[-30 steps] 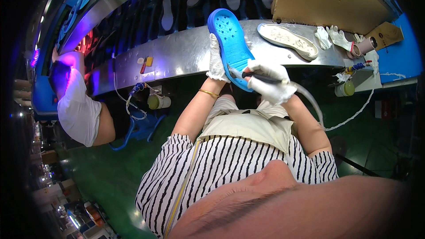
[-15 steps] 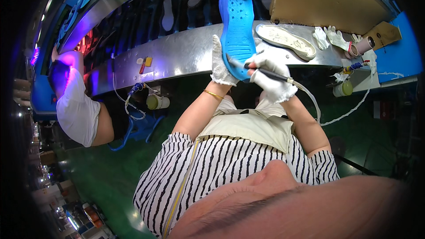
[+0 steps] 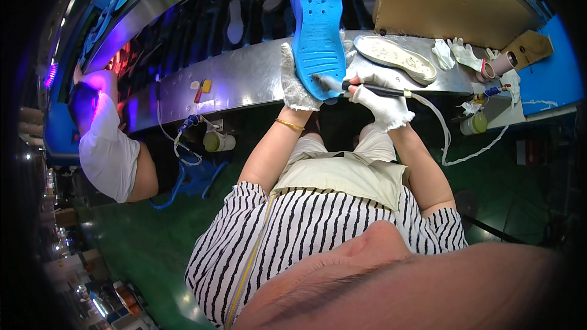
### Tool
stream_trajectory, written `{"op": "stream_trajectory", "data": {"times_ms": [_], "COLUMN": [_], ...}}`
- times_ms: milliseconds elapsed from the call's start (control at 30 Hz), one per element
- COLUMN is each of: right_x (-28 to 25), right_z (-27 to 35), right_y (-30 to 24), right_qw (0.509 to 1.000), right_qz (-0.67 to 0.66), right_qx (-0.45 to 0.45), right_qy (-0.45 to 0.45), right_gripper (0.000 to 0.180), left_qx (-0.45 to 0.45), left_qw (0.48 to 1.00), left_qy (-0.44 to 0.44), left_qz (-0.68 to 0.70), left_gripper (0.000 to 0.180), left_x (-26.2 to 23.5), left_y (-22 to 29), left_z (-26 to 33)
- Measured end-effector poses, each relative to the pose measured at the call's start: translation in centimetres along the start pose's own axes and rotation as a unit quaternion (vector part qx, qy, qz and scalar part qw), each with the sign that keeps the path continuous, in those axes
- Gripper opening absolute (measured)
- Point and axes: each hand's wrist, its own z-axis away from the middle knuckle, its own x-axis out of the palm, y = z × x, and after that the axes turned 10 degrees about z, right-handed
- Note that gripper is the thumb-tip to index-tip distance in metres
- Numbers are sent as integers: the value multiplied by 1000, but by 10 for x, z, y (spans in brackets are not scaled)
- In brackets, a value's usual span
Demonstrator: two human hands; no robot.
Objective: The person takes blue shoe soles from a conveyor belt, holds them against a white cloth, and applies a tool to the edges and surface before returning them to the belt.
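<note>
A blue perforated clog (image 3: 318,24) stands almost upright in front of me, sole side toward me. My left hand (image 3: 295,79), in a white knit glove, grips its heel end from the left. My right hand (image 3: 380,99), also gloved, holds a dark pen-like tool (image 3: 373,90) with a pale hose trailing to the right. The tool's tip touches the clog's heel area.
A metal bench (image 3: 244,79) runs across behind the clog. On it lie a pale shoe sole (image 3: 396,58), spare white gloves (image 3: 455,54) and small jars (image 3: 474,123). A brown board (image 3: 446,0) leans at the back right. Another person in a white shirt (image 3: 107,153) works at the left.
The clog has been raised and turned from a slant to nearly upright. Both hands stayed on it, and the tool tip moved down to the heel end.
</note>
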Motion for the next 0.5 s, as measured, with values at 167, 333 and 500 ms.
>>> {"op": "stream_trajectory", "data": {"times_ms": [167,333,500], "right_x": [7,-9,1], "right_z": [7,-5,14], "right_y": [-8,-14,-6], "right_qw": [996,993,992], "right_qz": [68,107,88], "right_qx": [-6,-20,28], "right_qy": [-62,-44,-90], "right_gripper": [13,15,16], "left_qx": [17,-21,-18], "left_qw": [993,997,990], "left_qy": [71,57,135], "left_qz": [-89,-49,-39], "left_gripper": [89,79,66], "left_x": [17,32,23], "left_y": [9,8,25], "left_z": [2,-3,-5]}}
